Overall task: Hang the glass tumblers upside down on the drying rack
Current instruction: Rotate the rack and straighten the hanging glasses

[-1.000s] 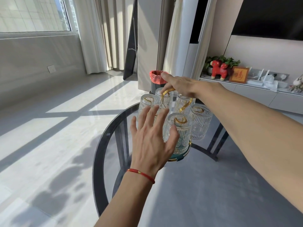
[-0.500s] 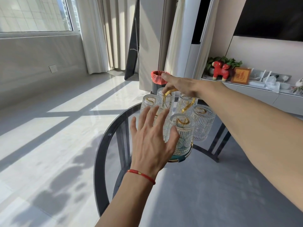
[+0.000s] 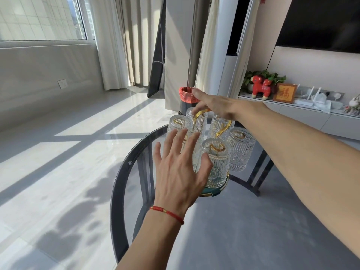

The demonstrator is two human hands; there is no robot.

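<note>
A drying rack with a green base (image 3: pixel 213 191) and gold arms stands on a round glass table (image 3: pixel 116 191). Several ribbed glass tumblers hang on it upside down, among them a front one (image 3: pixel 215 162), a right one (image 3: pixel 241 151) and a far-left one (image 3: pixel 178 124). My left hand (image 3: pixel 177 172) is open with fingers spread just in front of the rack. Its thumb lies beside the front tumbler, and its palm hides part of another glass. My right hand (image 3: pixel 218 106) reaches over the top, fingers curled on the rack's gold handle (image 3: pixel 202 112), index finger stretched out.
Behind the table stands a dark bin with a red liner (image 3: pixel 186 98). A low white cabinet (image 3: pixel 311 117) at the right carries a red toy animal, a plant and a framed picture. Sunlit floor lies to the left, beyond the table's dark rim.
Both hands stay where they were on and before the rack. Only the view has shifted a little.
</note>
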